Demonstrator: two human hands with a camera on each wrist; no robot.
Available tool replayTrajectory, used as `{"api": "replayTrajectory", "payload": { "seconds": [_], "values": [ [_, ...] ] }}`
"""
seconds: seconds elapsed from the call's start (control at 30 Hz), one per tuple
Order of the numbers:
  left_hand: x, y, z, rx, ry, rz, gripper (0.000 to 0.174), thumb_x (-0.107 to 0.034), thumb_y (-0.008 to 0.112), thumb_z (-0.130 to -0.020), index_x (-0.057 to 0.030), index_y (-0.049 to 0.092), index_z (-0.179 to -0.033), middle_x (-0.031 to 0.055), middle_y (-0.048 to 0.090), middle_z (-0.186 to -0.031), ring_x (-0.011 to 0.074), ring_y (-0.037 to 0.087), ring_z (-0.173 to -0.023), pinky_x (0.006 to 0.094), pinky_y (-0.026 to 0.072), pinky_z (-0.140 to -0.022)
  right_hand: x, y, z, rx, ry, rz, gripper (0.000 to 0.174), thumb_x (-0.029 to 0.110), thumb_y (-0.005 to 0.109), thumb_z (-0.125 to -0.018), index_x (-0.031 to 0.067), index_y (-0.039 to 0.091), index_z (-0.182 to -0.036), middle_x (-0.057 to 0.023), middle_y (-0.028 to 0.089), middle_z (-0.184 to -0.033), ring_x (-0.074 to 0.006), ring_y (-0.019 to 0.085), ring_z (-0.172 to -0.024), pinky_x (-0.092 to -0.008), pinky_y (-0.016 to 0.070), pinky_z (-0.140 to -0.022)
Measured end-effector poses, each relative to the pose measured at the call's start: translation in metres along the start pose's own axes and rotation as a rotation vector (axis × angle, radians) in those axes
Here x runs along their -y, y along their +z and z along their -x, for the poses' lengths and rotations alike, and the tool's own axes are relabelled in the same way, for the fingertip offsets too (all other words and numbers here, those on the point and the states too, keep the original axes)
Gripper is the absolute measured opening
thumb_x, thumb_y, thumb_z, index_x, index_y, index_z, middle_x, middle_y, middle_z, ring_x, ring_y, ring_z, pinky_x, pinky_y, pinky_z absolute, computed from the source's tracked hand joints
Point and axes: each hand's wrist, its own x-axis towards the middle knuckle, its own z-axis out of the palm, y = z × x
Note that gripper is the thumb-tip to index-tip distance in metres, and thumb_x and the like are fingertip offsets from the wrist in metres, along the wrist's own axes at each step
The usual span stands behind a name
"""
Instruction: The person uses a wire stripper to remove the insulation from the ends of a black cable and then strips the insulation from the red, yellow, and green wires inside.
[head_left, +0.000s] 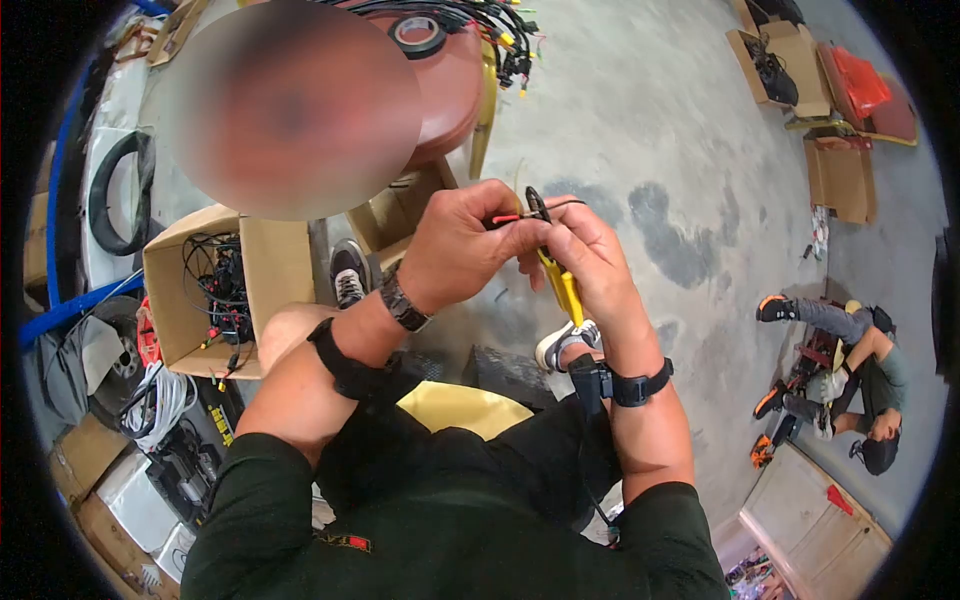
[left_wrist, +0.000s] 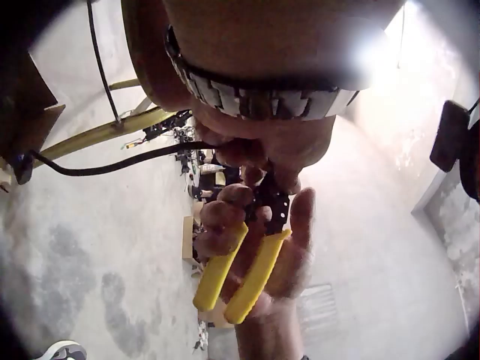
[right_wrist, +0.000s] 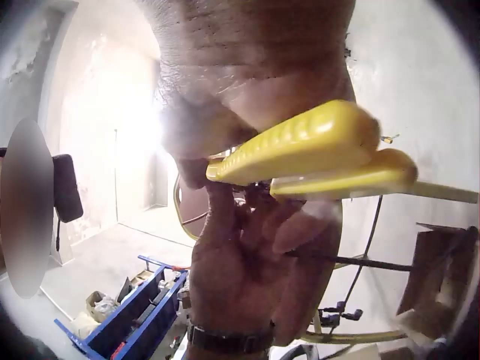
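In the head view both hands meet in front of the body. My right hand (head_left: 603, 275) holds wire strippers (head_left: 562, 288) with yellow handles and a dark perforated head. Just left of that head, my left hand (head_left: 462, 245) pinches a cable whose thin red wire (head_left: 505, 218) shows between the fingers. A dark wire end (head_left: 572, 203) sticks out beyond the tool. The left wrist view shows the black cable (left_wrist: 120, 166) running off from the left hand, with the two yellow handles spread apart below. Fingers hide the exact spot where the tool meets the wire.
A reddish-brown round seat (head_left: 455, 100) ahead bears a roll of black tape (head_left: 418, 37) and a bundle of cables (head_left: 505, 45) with yellow connectors. An open cardboard box (head_left: 275, 285) of black cables stands at left. Another person (head_left: 880, 390) sits at far right.
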Motion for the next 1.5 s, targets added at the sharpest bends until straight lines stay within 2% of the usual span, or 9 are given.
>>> {"api": "replayTrajectory", "payload": {
  "seconds": [0.03, 0.13, 0.3, 0.43, 0.57, 0.93, 1.13, 1.27, 1.5],
  "values": [
    [-0.001, 0.000, -0.002, -0.025, 0.104, -0.136, 0.027, -0.015, 0.076, -0.089, -0.0002, 0.057, -0.075, 0.0046, 0.065, -0.066, 0.0106, 0.067, -0.060, 0.0239, 0.0486, -0.052, 0.000, -0.001, 0.000, 0.000, 0.000, 0.013, 0.040, 0.030, 0.062, -0.097, -0.0003, 0.053, -0.121, -0.0094, 0.064, -0.091, -0.0156, 0.064, -0.075, -0.0277, 0.0532, -0.063],
    [-0.008, 0.000, 0.001, 0.042, 0.017, -0.123, 0.026, -0.019, 0.077, -0.088, -0.0016, 0.060, -0.080, 0.0020, 0.066, -0.071, 0.0058, 0.059, -0.069, 0.0230, 0.0467, -0.059, -0.001, -0.002, -0.003, 0.024, -0.001, -0.012, 0.028, 0.023, 0.061, -0.096, 0.0020, 0.054, -0.114, -0.0065, 0.063, -0.084, -0.0137, 0.062, -0.069, -0.0259, 0.0502, -0.060],
    [0.000, -0.002, 0.001, 0.043, 0.020, -0.215, 0.031, -0.025, 0.080, -0.085, -0.0029, 0.060, -0.078, -0.0024, 0.060, -0.068, 0.0043, 0.053, -0.066, 0.0231, 0.0421, -0.056, 0.012, 0.002, -0.001, -0.028, 0.048, 0.071, 0.016, 0.016, 0.061, -0.093, 0.0043, 0.057, -0.104, -0.0037, 0.062, -0.082, -0.0109, 0.060, -0.068, -0.0246, 0.0478, -0.060],
    [-0.008, -0.005, 0.003, 0.159, -0.001, -0.409, 0.030, -0.026, 0.081, -0.084, -0.0034, 0.061, -0.079, -0.0035, 0.057, -0.068, 0.0043, 0.050, -0.065, 0.0236, 0.0399, -0.056, 0.010, -0.006, 0.004, -0.013, 0.050, 0.077, 0.019, 0.010, 0.068, -0.087, 0.0040, 0.058, -0.102, -0.0023, 0.063, -0.083, -0.0093, 0.059, -0.070, -0.0244, 0.0478, -0.060],
    [-0.003, -0.007, 0.002, 0.206, 0.058, -0.221, 0.021, -0.018, 0.075, -0.087, -0.0006, 0.064, -0.084, -0.0013, 0.059, -0.070, 0.0039, 0.052, -0.067, 0.0234, 0.0428, -0.058, 0.021, 0.001, 0.009, -0.046, 0.044, 0.037, 0.026, 0.008, 0.075, -0.081, 0.0037, 0.059, -0.101, -0.0021, 0.063, -0.083, -0.0095, 0.060, -0.072, -0.0253, 0.0482, -0.059],
    [0.003, -0.014, 0.009, 0.276, -0.096, -0.219, 0.015, -0.014, 0.074, -0.088, -0.0027, 0.065, -0.085, -0.0015, 0.064, -0.075, 0.0047, 0.055, -0.070, 0.0213, 0.0433, -0.062, 0.013, -0.002, 0.018, 0.093, 0.058, -0.086, 0.018, 0.013, 0.067, -0.093, 0.0030, 0.059, -0.106, -0.0044, 0.067, -0.085, -0.0109, 0.063, -0.074, -0.0260, 0.0503, -0.065],
    [0.010, -0.015, 0.017, 0.303, -0.110, -0.049, 0.013, -0.010, 0.074, -0.087, 0.0005, 0.067, -0.091, 0.0027, 0.067, -0.084, 0.0082, 0.061, -0.075, 0.0231, 0.0476, -0.067, 0.004, 0.003, 0.030, 0.118, 0.057, -0.076, 0.021, 0.009, 0.067, -0.092, 0.0026, 0.059, -0.111, -0.0046, 0.068, -0.087, -0.0117, 0.063, -0.076, -0.0272, 0.0514, -0.068],
    [-0.001, -0.013, 0.019, 0.370, -0.097, 0.047, 0.011, -0.004, 0.073, -0.087, 0.0029, 0.068, -0.094, 0.0044, 0.068, -0.087, 0.0102, 0.064, -0.080, 0.0245, 0.0511, -0.071, -0.003, 0.016, 0.040, 0.087, -0.024, -0.361, 0.022, 0.005, 0.067, -0.091, 0.0030, 0.058, -0.111, -0.0060, 0.065, -0.096, -0.0138, 0.064, -0.084, -0.0289, 0.0529, -0.071],
    [-0.001, -0.017, 0.019, 0.551, 0.007, -0.027, 0.010, -0.006, 0.074, -0.087, 0.0017, 0.067, -0.090, 0.0085, 0.070, -0.082, 0.0170, 0.069, -0.073, 0.0273, 0.0519, -0.067, 0.004, 0.017, 0.054, 0.131, 0.069, -0.268, 0.014, 0.011, 0.064, -0.093, 0.0043, 0.059, -0.105, -0.0021, 0.065, -0.090, -0.0080, 0.060, -0.079, -0.0247, 0.0480, -0.069]
  ]
}}
